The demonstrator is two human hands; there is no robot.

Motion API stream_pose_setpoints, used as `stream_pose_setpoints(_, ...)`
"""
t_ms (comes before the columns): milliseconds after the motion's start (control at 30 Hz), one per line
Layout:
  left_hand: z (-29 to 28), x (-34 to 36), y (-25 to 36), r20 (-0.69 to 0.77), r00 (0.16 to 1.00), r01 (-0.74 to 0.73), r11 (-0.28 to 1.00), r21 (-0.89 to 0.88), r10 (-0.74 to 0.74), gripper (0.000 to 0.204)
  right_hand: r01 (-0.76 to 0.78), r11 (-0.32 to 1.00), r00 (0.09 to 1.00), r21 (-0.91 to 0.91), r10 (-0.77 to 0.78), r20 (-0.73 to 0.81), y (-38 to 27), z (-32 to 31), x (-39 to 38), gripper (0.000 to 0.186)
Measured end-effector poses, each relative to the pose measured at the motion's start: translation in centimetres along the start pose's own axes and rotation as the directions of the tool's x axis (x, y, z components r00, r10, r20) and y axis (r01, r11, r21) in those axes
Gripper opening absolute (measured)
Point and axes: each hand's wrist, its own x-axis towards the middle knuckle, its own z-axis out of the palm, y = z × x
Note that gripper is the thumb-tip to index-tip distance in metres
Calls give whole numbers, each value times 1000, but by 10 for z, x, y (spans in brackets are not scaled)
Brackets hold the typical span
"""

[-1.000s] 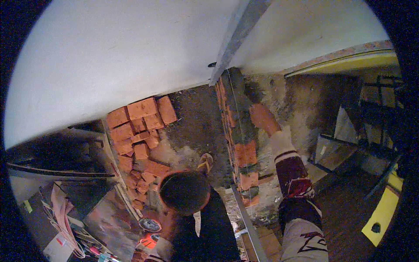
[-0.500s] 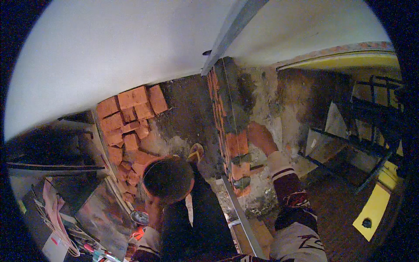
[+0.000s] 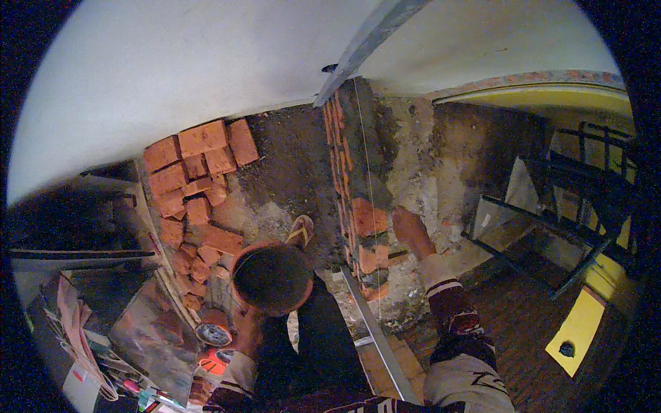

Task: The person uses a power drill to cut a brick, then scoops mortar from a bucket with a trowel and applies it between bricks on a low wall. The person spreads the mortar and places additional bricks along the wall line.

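My left hand (image 3: 248, 332) is closed on the side of a round reddish bucket (image 3: 242, 296) with a dark inside, held above my legs. Its contents are too dark to make out. To the right runs a narrow brick wall (image 3: 337, 151) topped with grey mortar, with a taut string (image 3: 370, 165) along it. Beside an orange brick (image 3: 370, 217) at the wall's near part is my right hand (image 3: 413, 233), a small gap between them. Its fingers look curled together; whether anything is in them is hidden.
Orange bricks (image 3: 203, 140) lie piled at the left. Near my left forearm stands a small container (image 3: 215, 334). A metal straightedge (image 3: 379, 337) slants beside the wall's near end. A dark metal frame (image 3: 523, 265) and a yellow strip (image 3: 577, 332) are at the right.
My right hand has drawn slightly away from the brick. The bucket has tilted a little, showing more of its reddish rim. The whole view has shifted slightly.
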Motion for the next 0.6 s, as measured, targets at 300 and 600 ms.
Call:
stream_pose_setpoints(300,-8,-2,-9,75,995,-62,993,-98,69,9,-9,999,1000,34,10,-13,15,16,-42,43)
stream_pose_setpoints(600,-27,5,-9,13,995,-101,994,-40,102,6,75,957,990,-280,-104,-92,8,-38,-74,37)
